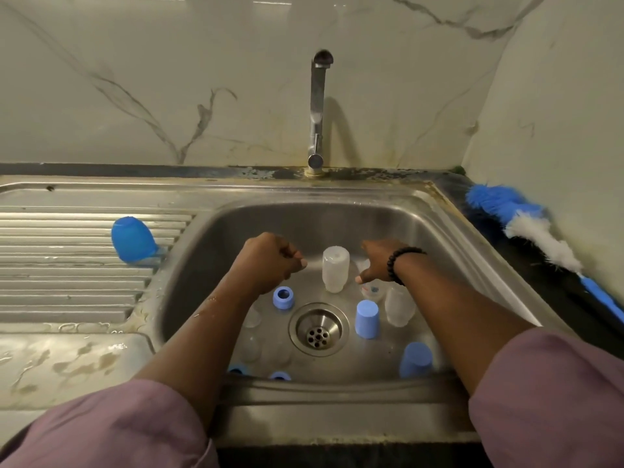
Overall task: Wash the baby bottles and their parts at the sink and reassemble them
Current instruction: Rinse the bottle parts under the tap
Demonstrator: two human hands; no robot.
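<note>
Steel sink (439,231), three clear bottles (335,269), two blue caps (367,319), left fingers (293,256) curled empty, right fingers hidden.

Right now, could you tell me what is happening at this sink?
A person is reaching both hands into the sink basin, where baby bottle parts lie around the drain. The left hand is curled and holds nothing; the right hand reaches down beside an upside-down clear bottle. Blue caps and a blue ring sit in the basin. No water visibly runs from the tap, and a bottle brush lies on the counter to the right.
</note>
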